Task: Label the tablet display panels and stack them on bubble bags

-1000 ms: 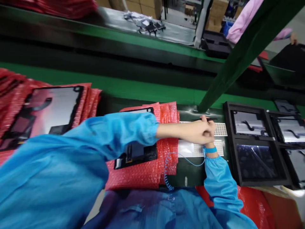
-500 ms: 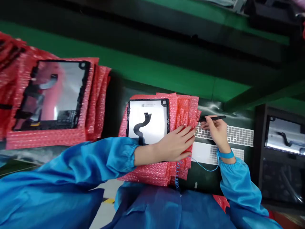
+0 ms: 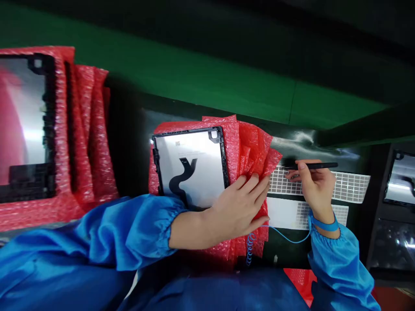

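My left hand (image 3: 241,205) lies flat with its fingers stretched over the right edge of a red bubble-wrap stack (image 3: 231,142). On that stack rests a tablet screen panel (image 3: 201,172), silver-backed with a black frame and a curved black flex cable (image 3: 180,179); my left wrist covers its lower edge. My right hand (image 3: 317,185) pinches slim black tweezers (image 3: 319,165), their thin tip pointing left. That tip is over the top edge of a white sheet of small grey stickers (image 3: 350,185), near its left end. Whether a sticker is between the tips is too small to tell.
A second sticker sheet (image 3: 282,211) lies just below. A blue wrist-strap cord (image 3: 288,239) runs from my right wrist to the left. More bubble-wrapped panels (image 3: 97,142) are stacked at left. At right, a black tray (image 3: 378,224) holds another panel. A green wall (image 3: 194,77) rises behind.
The view has shifted right and closer, so the left stack has slid partly out of frame. My left hand stays on the bubble wrap; my right hand still holds the tweezers over the sheet.
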Available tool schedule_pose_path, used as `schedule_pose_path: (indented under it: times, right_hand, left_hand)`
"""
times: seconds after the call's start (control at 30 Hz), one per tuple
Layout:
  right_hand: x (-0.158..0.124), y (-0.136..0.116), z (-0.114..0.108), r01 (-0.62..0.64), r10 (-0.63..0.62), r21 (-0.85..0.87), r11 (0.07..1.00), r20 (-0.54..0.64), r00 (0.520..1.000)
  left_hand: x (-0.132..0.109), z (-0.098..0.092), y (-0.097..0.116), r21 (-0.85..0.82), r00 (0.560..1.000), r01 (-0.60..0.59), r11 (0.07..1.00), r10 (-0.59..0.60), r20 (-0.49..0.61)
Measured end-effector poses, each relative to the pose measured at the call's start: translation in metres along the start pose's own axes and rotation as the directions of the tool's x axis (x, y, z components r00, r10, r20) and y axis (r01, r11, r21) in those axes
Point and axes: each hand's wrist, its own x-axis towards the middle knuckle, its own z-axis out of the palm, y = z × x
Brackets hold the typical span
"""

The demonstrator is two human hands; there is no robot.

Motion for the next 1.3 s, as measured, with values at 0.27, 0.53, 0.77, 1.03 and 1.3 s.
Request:
schedule_pose_path:
  times: [0.27,0.53,0.77,1.03,1.3]
  right_hand:
    - [-0.005,-0.002,0.010,0.059,-0.052,-0.075,0.995,0.090,0.995]
    - [0.000,-0.001,0.010,0.031,-0.026,-0.051,0.998,0.102,0.994]
    - [0.002,-0.004,0.011,0.005,0.002,-0.059,0.998,0.116,0.993]
    - [0.014,-0.005,0.003,-0.068,0.064,0.104,0.992,0.041,0.997]
    - [0.003,-0.025,-0.004,0.029,-0.022,0.270,0.962,-0.027,0.999]
  left_hand:
    - [0.000,-0.005,0.001,-0.040,0.998,0.016,0.999,-0.013,0.067]
    - [0.003,-0.004,0.002,-0.051,0.997,0.032,0.998,-0.028,0.067]
    - [0.004,-0.005,0.000,-0.030,0.998,0.029,0.999,-0.028,0.059]
    - [0.008,0.002,0.003,-0.050,1.000,-0.005,0.999,0.006,0.027]
    - [-0.025,-0.038,-0.053,-0.175,0.930,0.225,0.959,-0.265,-0.254]
